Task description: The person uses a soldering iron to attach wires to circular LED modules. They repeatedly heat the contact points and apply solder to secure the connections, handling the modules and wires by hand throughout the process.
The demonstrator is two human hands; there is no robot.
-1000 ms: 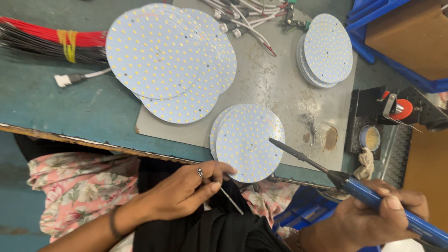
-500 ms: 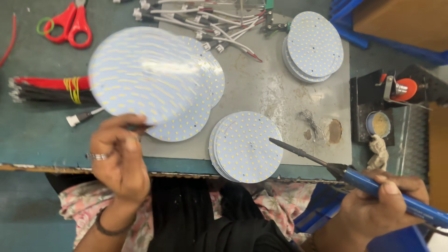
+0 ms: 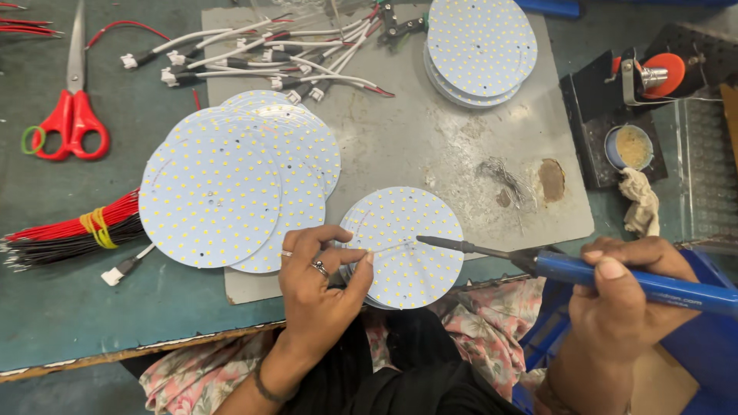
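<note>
While the left hand pinches solder wire, the right hand grips a soldering iron pointing left.

Two bare hands in shot, no gloves. The left hand wears two rings, a slim band on one finger and a chunkier, darker one beside it. A thin dark bangle circles that wrist. The right hand shows short nails. In the lap: pink floral cloth beside black fabric.
</note>
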